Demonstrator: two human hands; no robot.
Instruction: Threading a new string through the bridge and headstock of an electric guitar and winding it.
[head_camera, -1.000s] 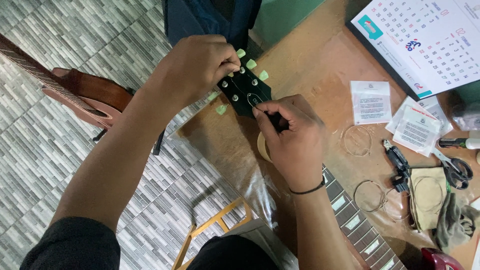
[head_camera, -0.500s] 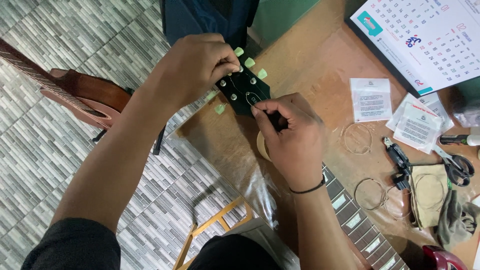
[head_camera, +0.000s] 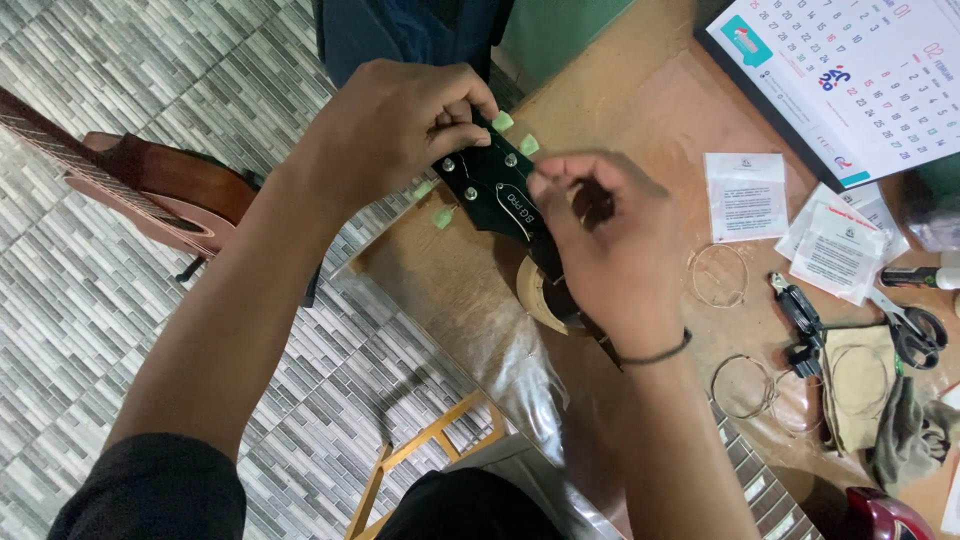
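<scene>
The headstock (head_camera: 497, 192) is glossy black with small metal posts and pale green, squarish tuner knobs; it juts off the near-left corner of the worn brown table (head_camera: 640, 90), propped on a round tape roll (head_camera: 540, 296). The left hand (head_camera: 400, 125) pinches a far-side knob between thumb and fingers. The right hand (head_camera: 605, 240) hovers over the headstock's neck end, fingers curled; whether it holds anything cannot be told. Half a second ago it lay lower, closed on a small dark tool at the headstock; now it is raised and shifted right. Beyond lie thin wire string coils (head_camera: 718, 275), white paper packets (head_camera: 745, 196), black pliers (head_camera: 800, 318), scissors (head_camera: 905, 325) and a calendar (head_camera: 850, 70). A reddish-brown guitar (head_camera: 150, 195) lies on the grey tile floor.
</scene>
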